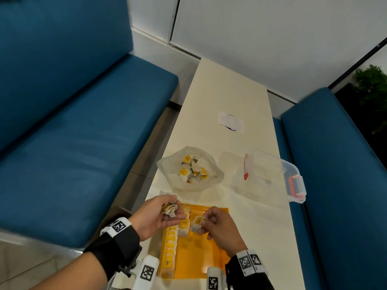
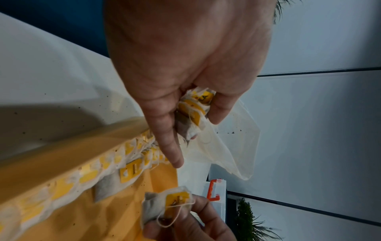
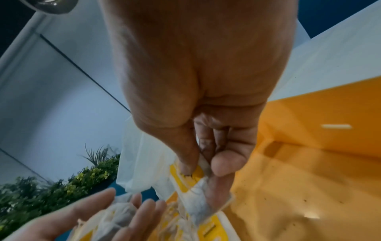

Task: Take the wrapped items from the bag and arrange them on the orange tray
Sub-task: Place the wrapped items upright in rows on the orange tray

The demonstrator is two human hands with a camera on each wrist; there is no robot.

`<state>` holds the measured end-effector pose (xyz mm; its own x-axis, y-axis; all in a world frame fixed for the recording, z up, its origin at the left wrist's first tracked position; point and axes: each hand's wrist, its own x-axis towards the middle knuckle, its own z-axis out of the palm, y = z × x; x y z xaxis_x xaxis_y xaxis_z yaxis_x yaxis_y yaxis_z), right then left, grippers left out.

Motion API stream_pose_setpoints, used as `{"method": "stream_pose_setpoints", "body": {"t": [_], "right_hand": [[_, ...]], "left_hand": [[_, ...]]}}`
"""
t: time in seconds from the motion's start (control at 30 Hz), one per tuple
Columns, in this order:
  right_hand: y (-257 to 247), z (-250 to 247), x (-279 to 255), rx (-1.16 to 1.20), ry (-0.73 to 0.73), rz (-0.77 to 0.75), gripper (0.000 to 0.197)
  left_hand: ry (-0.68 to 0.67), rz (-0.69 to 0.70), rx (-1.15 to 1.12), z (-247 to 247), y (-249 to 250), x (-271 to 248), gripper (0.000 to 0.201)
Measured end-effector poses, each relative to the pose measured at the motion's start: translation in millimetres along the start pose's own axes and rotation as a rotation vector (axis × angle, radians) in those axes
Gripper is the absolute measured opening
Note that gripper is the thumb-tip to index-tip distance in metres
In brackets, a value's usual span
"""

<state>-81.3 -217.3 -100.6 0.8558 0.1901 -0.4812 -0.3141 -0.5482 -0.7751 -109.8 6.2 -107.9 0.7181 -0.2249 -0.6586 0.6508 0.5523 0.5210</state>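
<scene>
Head view: narrow cream table (image 1: 228, 97) between two blue benches (image 1: 69, 143). Orange tray (image 1: 201, 260) sits at the table's near edge, toward its left side. A row of tea bags (image 1: 170, 245) with yellow tags runs along the tray's left edge, overlapping; a second short column starts just right of it, at the tray's far end. Translucent plastic bag (image 1: 189, 170) lies open just beyond the tray's far edge, near the table's left edge, more tagged tea bags piled inside. Clear lidded container (image 1: 274, 176) with red clasps at the table's right edge, level with the bag. White paper scrap (image 1: 230, 122) further up the table, mid-width. Left hand (image 1: 161, 214) palm-up over the tray's far-left corner, fingers cupped round a clump of tea bags (image 1: 169, 209); left wrist view shows thumb and fingers curled on the clump (image 2: 195, 107), index finger extended toward the row. Right hand (image 1: 217, 225) over the tray's far end, thumb and forefinger pinching a single tea bag (image 1: 198, 223) by its tag end; right wrist view confirms the pinch, bag (image 3: 198, 195) hanging below the fingertips (image 3: 221, 164), above the tray floor.
</scene>
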Motion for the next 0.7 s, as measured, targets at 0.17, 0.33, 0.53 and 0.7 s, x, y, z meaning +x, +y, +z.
{"method": "stream_pose_setpoints", "body": {"t": [0.17, 0.33, 0.53, 0.7], "right_hand": [[13, 17, 5, -0.072, -0.109, 0.109, 0.008], [23, 37, 16, -0.111, -0.169, 0.230, 0.013], [28, 49, 23, -0.080, -0.094, 0.228, 0.017], [30, 53, 23, -0.035, -0.052, 0.214, 0.016]], "left_hand": [[0.002, -0.005, 0.004, 0, -1, 1, 0.029], [0.011, -0.010, 0.011, 1, -1, 1, 0.030], [0.018, -0.007, 0.018, 1, -3, 1, 0.033], [0.018, -0.018, 0.030, 0, -3, 0, 0.037]]}}
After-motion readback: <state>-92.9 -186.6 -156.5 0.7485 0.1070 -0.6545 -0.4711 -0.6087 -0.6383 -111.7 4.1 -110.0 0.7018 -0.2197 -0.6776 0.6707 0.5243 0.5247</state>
